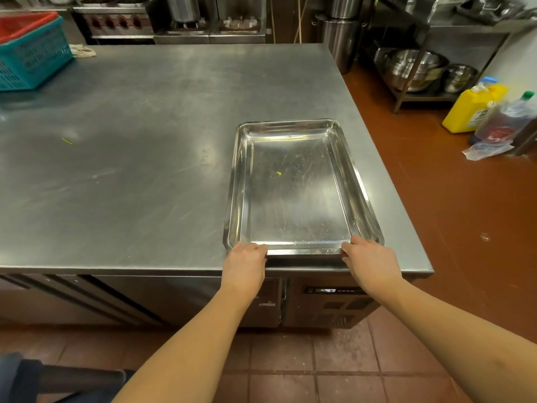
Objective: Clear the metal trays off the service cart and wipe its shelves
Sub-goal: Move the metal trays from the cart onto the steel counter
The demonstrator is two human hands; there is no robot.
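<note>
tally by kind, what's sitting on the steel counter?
Metal tray: 1
Baskets: 2, red basket nested in teal basket
Cloth: 1
Total: 4

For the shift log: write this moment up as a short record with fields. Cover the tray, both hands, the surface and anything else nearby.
tray: metal tray, empty apart from one small green scrap
position: on the near right part of the steel worktable; whether it lies flat cannot be told
left hand: grips the tray's near rim at the left corner
right hand: grips the near rim at the right corner
far left of table: teal basket
floor, right: yellow jug
</note>
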